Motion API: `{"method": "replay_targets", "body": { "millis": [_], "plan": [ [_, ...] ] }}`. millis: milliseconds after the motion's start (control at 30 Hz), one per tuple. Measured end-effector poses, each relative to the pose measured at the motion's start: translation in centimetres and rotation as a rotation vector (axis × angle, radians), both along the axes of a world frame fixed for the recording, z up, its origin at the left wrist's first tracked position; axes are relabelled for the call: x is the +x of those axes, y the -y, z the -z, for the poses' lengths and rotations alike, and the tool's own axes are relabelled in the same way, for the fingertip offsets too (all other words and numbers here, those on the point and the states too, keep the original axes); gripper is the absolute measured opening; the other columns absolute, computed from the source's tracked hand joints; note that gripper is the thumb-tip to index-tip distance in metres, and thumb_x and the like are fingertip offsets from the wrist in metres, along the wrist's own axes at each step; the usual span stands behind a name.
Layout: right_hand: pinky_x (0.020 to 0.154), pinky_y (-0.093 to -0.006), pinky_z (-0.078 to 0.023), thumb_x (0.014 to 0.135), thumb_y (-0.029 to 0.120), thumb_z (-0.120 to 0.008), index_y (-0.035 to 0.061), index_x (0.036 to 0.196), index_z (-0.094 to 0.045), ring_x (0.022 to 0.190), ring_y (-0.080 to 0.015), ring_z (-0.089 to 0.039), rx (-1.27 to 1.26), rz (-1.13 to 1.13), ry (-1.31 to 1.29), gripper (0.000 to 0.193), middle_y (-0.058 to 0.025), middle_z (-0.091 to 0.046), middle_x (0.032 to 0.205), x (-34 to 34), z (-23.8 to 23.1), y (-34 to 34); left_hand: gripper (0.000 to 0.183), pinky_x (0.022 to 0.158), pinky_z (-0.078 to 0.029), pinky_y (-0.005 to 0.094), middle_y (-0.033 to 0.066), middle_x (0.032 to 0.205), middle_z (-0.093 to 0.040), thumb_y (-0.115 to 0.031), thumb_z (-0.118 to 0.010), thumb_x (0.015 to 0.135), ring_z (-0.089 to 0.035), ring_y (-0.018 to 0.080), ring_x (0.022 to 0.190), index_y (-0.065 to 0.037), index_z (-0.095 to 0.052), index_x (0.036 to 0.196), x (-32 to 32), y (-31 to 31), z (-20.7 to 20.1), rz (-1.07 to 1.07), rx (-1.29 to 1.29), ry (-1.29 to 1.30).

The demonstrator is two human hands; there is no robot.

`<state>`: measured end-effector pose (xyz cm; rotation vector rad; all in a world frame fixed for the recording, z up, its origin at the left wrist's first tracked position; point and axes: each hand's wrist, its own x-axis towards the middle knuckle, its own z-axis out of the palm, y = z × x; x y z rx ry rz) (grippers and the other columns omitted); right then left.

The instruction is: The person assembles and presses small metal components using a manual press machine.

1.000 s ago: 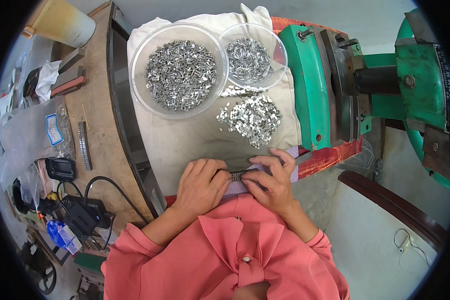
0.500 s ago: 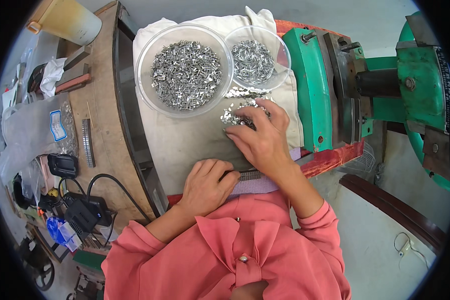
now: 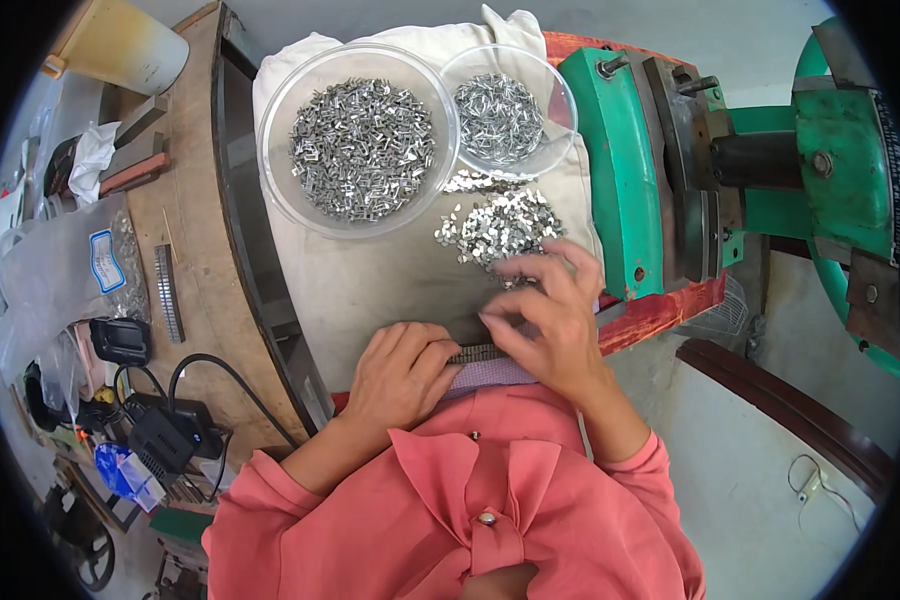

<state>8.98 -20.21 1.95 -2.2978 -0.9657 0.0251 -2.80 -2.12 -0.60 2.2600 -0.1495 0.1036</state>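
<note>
The narrow metal strip (image 3: 480,352) lies at the near edge of the cloth-covered counter (image 3: 648,326), on a lilac cloth (image 3: 490,373). The left hand (image 3: 402,368) rests at the left end of this strip, its fingers bent and close together; whether they pinch it, I cannot tell. The right hand (image 3: 555,325) is above the near right corner, with fingers curved and parted. It is blurred, so I cannot tell if a small piece is between thumb and fingertip. Just beyond it lies the pile of flat shiny pieces (image 3: 505,225), and behind, toward the far edge, stand the large tub (image 3: 276,150) and the small tub (image 3: 562,112), both with metal parts.

In my judgement, the step in hand is bringing single pieces from pile to strip. The next move would call for a fine fingertip pinch, while the left hand steadies the strip.
</note>
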Motion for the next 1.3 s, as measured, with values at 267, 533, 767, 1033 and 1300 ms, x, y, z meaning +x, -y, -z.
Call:
{"method": "replay_targets", "body": {
  "millis": [267,533,767,1033,1300],
  "plan": [
    [0.103,-0.0463,-0.027,0.067,0.016,-0.084,0.0172,0.079,-0.072,0.126,-0.0317,-0.045,-0.123,0.018,-0.036,0.016,0.0038,-0.065,0.12,-4.0,-0.1,1.7,0.02,0.08,-0.046,0.0369,0.0042,0.103,-0.062,-0.014,-0.075,0.079,-0.061,0.024,0.092,-0.009,-0.067,0.097,0.3,0.1,0.1,0.047,0.102,0.076],
    [0.103,-0.0466,-0.028,0.073,0.019,-0.081,0.0175,0.094,-0.076,0.123,-0.032,-0.047,-0.135,0.093,0.085,0.021,0.0008,-0.062,0.122,-0.3,0.1,0.8,0.027,0.079,-0.047,0.0375,0.004,0.101,-0.064,-0.013,-0.08,0.074,-0.062,0.0238,0.089,-0.007,-0.069,0.099,0.3,0.6,-0.3,0.024,0.097,0.05],
    [0.102,-0.0452,-0.029,0.072,0.017,-0.083,0.0187,0.089,-0.077,0.121,-0.0306,-0.049,-0.171,0.043,0.179,0.019,0.0022,-0.065,0.115,0.7,1.1,0.1,0.026,0.083,-0.046,0.0367,0.0048,0.104,-0.062,-0.017,-0.076,0.078,-0.061,0.0224,0.093,-0.006,-0.068,0.1,-0.2,0.3,0.3,0.05,0.178,0.082],
    [0.102,-0.0445,-0.031,0.071,0.015,-0.083,0.0183,0.086,-0.076,0.122,-0.0316,-0.049,-0.161,0.104,0.144,0.016,0.0022,-0.066,0.114,0.6,1.3,-0.4,0.03,0.08,-0.046,0.0367,0.0042,0.1,-0.064,-0.015,-0.081,0.072,-0.062,0.0236,0.09,-0.008,-0.07,0.1,0.4,0.1,-0.5,0.031,0.149,0.047],
    [0.103,-0.0449,-0.031,0.073,0.013,-0.082,0.0162,0.087,-0.074,0.123,-0.0325,-0.048,-0.111,0.096,0.083,0.016,0.0003,-0.065,0.116,-0.1,0.6,1.2,0.025,0.079,-0.046,0.0357,0.0028,0.099,-0.064,-0.013,-0.079,0.075,-0.061,0.0218,0.088,-0.01,-0.071,0.099,1.1,0.9,-0.6,0.035,0.116,0.095]
  ]
}}
